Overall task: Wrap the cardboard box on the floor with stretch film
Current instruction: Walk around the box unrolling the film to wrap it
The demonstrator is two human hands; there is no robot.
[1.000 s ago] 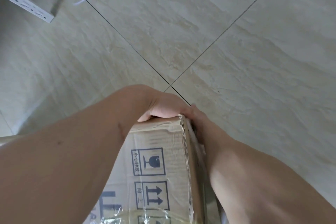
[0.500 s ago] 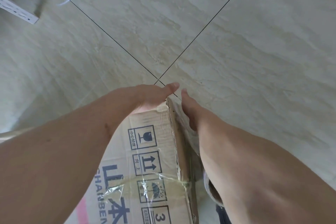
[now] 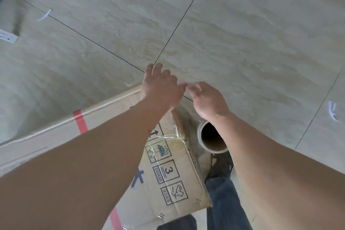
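The cardboard box (image 3: 168,183) lies on the tiled floor, with red tape strips and printed handling symbols on top. A band of clear stretch film (image 3: 168,138) crosses its top, and more film clings to its right side. The film roll (image 3: 212,136) stands upright on the floor against that side, its hollow core showing. My left hand (image 3: 160,87) hovers palm down over the box's far corner, fingers loosely extended. My right hand (image 3: 207,99) is beside it above the roll, fingers curled, fingertips meeting my left thumb. Motion blur hides whether film is pinched there.
My leg in blue jeans (image 3: 224,203) and a dark shoe (image 3: 222,166) stand right of the box, close to the roll. White scraps (image 3: 43,15) (image 3: 332,111) lie on the floor. The end of a white perforated bar (image 3: 7,36) shows at the left edge.
Both hands have come off the box's far corner, where they were pressed a second ago, and risen. The view has pulled back, showing more of the box and the roll.
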